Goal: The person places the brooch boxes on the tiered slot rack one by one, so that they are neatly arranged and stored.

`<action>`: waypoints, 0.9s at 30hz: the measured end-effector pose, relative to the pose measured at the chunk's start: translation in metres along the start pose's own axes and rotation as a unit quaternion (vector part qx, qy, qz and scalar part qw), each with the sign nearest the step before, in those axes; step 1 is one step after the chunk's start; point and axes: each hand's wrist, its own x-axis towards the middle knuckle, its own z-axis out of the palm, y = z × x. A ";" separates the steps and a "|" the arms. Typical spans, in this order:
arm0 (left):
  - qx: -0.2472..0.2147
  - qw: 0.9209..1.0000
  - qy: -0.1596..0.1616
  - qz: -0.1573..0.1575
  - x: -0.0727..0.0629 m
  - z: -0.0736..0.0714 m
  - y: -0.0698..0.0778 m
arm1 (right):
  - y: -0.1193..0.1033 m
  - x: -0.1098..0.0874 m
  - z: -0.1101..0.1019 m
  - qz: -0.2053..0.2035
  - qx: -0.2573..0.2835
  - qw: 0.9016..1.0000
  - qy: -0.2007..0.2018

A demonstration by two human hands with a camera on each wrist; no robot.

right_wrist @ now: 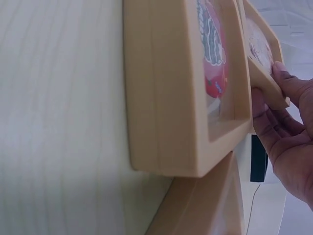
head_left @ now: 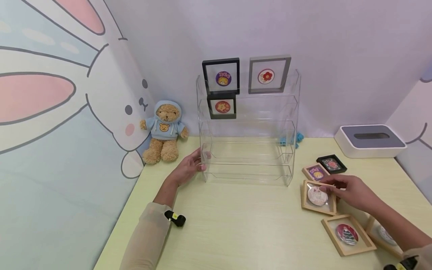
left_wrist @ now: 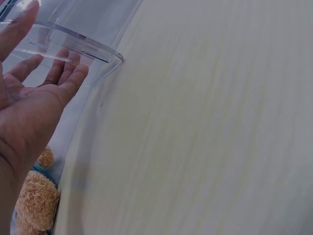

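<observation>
A clear acrylic display rack (head_left: 249,165) with several tiers stands on the table. My left hand (head_left: 187,168) is at its lower left side, fingers and thumb spread and loosely bent against the clear side; the left wrist view shows the palm. At the right, my right hand (head_left: 351,191) pinches a light wooden picture frame (head_left: 318,210) holding a round pale pink badge. In the right wrist view, the thumb lies on the front of that tilted frame (right_wrist: 266,81), with fingers behind. Close below lies a wooden frame (head_left: 362,250) with a Christmas-tree badge.
Black frames (head_left: 221,60) (head_left: 221,116) and a grey frame (head_left: 270,58) stand in the rack's upper tiers. A small wooden frame (head_left: 316,173), a black frame (head_left: 332,164) and a tissue box (head_left: 371,146) are at the right. A teddy bear (head_left: 164,129) sits left.
</observation>
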 end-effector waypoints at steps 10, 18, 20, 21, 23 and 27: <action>0.006 1.000 -0.001 0.001 -0.001 -0.001 -0.001 | -0.004 0.000 -0.012 -0.004 0.008 1.000 0.029; 0.007 1.000 0.002 -0.001 0.001 -0.002 -0.004 | -0.011 0.005 -0.021 -0.013 0.013 0.998 0.064; 0.008 1.000 0.004 0.000 0.000 -0.001 -0.004 | -0.013 0.006 -0.024 -0.018 0.019 0.997 0.073; 0.007 1.000 0.004 0.000 0.000 -0.001 -0.003 | -0.014 0.007 -0.025 -0.019 0.021 0.997 0.077; 0.006 1.000 0.005 0.000 0.000 -0.001 -0.003 | -0.017 0.010 -0.030 -0.024 0.023 0.995 0.092; 0.005 1.000 0.005 0.001 -0.001 0.000 -0.002 | -0.026 0.017 -0.041 -0.038 0.022 0.991 0.127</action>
